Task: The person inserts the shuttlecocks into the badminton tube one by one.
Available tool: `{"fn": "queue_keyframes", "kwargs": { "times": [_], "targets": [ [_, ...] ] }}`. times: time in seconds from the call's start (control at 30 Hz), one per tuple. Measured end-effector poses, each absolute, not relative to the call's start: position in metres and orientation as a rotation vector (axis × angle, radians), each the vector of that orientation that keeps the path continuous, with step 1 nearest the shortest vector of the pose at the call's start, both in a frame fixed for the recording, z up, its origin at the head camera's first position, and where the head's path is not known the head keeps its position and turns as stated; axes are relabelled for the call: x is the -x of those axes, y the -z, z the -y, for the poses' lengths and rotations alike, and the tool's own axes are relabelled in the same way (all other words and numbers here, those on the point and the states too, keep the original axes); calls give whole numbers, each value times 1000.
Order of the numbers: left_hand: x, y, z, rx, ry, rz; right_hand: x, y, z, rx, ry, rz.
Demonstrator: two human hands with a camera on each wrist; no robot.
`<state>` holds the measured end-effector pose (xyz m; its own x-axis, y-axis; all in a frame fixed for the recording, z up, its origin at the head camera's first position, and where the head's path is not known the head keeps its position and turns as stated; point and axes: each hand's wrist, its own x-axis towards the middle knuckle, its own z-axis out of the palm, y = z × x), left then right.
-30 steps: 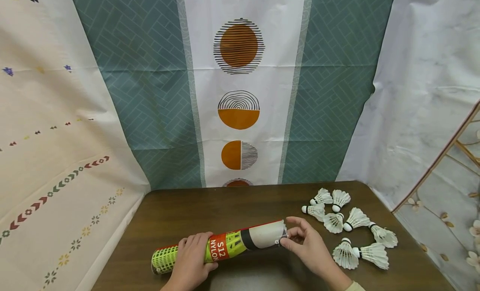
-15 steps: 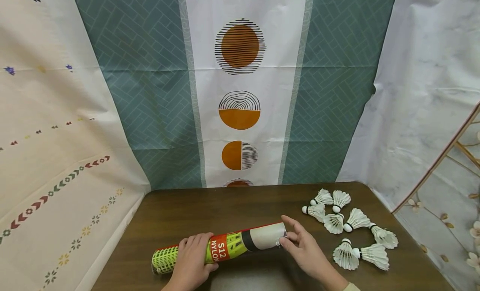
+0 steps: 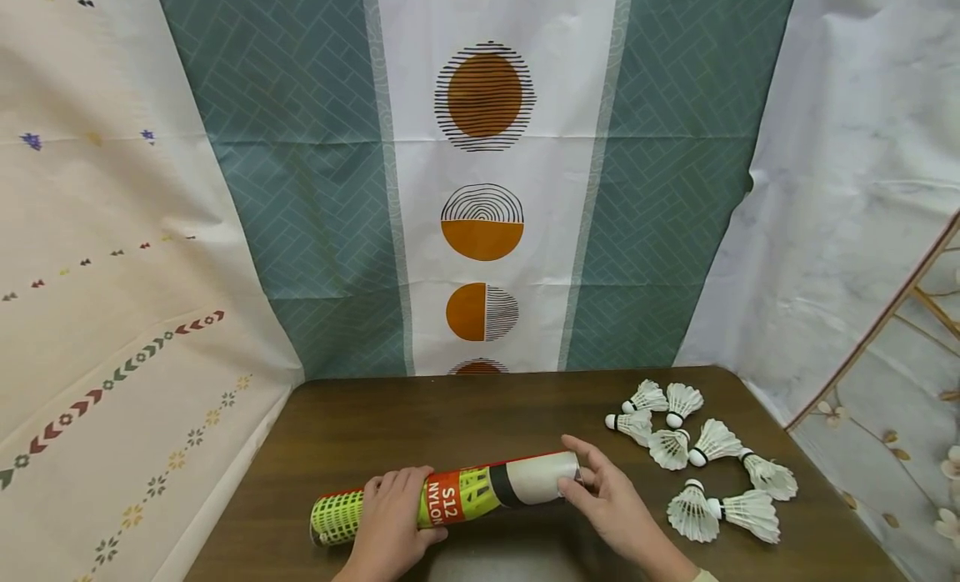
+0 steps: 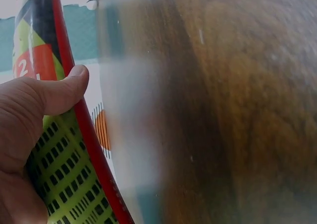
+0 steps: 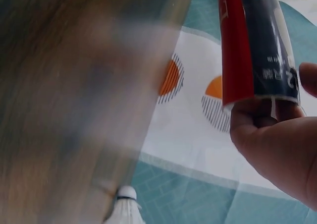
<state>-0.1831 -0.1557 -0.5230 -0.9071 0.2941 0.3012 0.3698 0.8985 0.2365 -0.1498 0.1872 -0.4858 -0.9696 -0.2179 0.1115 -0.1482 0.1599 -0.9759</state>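
Note:
A shuttlecock tube, printed yellow-green, red, black and white, lies slantwise in front of me with its right end higher. My left hand grips it left of the middle; in the left wrist view the thumb lies across its red stripe. At the right end is my right hand, with the thumb on the near side of the rim and the index finger extended past the far side. In the right wrist view, the other fingers curl up at the tube's mouth, their tips hidden by its edge.
Several white shuttlecocks lie on the right part of the brown wooden table, just beyond my right hand. A patterned curtain hangs behind the table, and pale cloths flank both sides.
My right hand has closed in on the tube's end, and the ragged pale edge that stuck out there is no longer seen. My left hand keeps its grip.

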Motion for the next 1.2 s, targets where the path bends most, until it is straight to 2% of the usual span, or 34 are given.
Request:
{"fn": "queue_keyframes", "kwargs": {
  "times": [0.2,0.57,0.87,1.2],
  "targets": [
    [182,524,156,510,457,2779,139,482,-213,295,1919,-2557],
    [181,524,154,521,427,2773,113,497,-305,-13,1468,-2636],
    [181,526,155,558,408,2798,114,505,-315,-263,1254,-2775],
    [181,525,157,577,400,2808,114,505,-321,-242,975,-2976]
  ]
}}
